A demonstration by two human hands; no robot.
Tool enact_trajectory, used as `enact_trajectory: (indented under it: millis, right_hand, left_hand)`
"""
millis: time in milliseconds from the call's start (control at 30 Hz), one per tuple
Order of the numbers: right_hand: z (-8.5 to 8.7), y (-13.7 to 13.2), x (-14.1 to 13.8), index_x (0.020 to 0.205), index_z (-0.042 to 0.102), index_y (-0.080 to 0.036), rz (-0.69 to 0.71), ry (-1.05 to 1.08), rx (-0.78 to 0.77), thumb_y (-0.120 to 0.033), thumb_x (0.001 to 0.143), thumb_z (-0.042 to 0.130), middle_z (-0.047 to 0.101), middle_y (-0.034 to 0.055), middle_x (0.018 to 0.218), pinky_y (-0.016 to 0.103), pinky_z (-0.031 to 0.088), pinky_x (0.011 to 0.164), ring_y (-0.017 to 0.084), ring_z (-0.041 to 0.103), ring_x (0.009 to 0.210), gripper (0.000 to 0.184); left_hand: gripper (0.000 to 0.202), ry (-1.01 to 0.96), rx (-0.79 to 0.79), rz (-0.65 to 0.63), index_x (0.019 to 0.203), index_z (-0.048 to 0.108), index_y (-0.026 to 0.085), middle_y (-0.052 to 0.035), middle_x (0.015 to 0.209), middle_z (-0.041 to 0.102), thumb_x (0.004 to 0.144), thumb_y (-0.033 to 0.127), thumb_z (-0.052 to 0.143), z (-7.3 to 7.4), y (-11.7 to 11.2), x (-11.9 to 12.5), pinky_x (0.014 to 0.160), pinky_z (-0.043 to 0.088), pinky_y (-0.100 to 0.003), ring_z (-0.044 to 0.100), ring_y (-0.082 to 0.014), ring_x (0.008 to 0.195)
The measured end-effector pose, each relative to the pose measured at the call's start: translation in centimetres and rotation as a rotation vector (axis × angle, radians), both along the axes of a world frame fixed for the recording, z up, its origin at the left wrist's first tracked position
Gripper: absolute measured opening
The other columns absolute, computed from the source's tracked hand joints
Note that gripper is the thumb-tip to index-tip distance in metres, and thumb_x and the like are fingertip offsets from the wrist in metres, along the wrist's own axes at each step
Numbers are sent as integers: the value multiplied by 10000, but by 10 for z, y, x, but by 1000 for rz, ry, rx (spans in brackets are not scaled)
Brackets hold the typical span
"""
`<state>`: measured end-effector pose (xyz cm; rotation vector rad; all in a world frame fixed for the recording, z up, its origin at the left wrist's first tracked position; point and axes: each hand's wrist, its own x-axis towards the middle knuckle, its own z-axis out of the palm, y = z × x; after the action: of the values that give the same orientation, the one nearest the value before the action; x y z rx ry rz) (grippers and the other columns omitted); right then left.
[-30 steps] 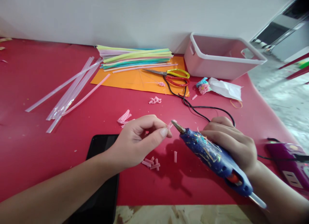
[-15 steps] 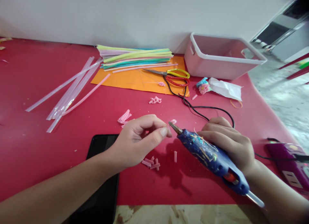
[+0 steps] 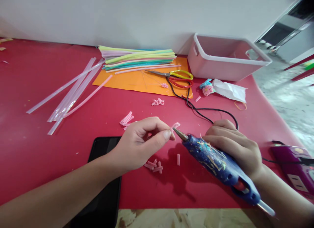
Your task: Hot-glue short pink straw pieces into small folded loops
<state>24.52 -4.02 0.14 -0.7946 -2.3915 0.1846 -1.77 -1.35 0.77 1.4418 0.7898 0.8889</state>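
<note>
Between thumb and forefinger, my left hand (image 3: 144,142) pinches a small curled piece of pink pipe cleaner (image 3: 176,125). My right hand (image 3: 233,147) is wrapped round a blue glue gun (image 3: 216,162) spotted with dried glue, a clear glue stick (image 3: 266,208) poking out of its back end. The gun's metal nozzle is at the pink piece, close to my left fingertips; whether it touches cannot be made out. Short cut pink pieces (image 3: 154,165) lie below my left hand, and more pink strips (image 3: 127,118) lie just beyond it. Small pink loops (image 3: 157,102) rest farther back.
A black phone (image 3: 105,179) lies under my left forearm. Behind are glue sticks (image 3: 71,90), a pipe cleaner bundle (image 3: 139,59), orange paper (image 3: 117,82), scissors (image 3: 181,78) and a pink bin (image 3: 225,66). A black cord (image 3: 203,113) runs to my right; a purple power strip (image 3: 291,165) sits there.
The glue gun has shifted slightly right and down with my right hand, its nozzle now lower against the pink piece. More of the pink curl shows. My left hand is nearly still.
</note>
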Motion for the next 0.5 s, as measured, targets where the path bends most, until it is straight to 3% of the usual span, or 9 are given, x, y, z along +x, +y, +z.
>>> enact_trajectory:
  millis: [267, 500]
  right_hand:
    - [-2, 0, -1, 1031, 579, -130, -9, -7, -28, -214, 930, 541, 611, 44, 723, 410, 433, 730, 171, 590, 629, 137]
    - [-1, 1, -1, 1016, 589, -140, -31, 14, 11, -190, 951, 512, 579, 32, 702, 396, 440, 710, 174, 588, 628, 113]
  left_hand:
    - [161, 1, 5, -5, 818, 676, 175, 35, 853, 706, 944, 180, 575, -2, 0, -1, 558, 392, -169, 515, -35, 617]
    - [155, -3, 5, 6, 803, 674, 163, 47, 744, 640, 932, 179, 587, -1, -1, -1, 567, 405, -173, 476, -41, 580]
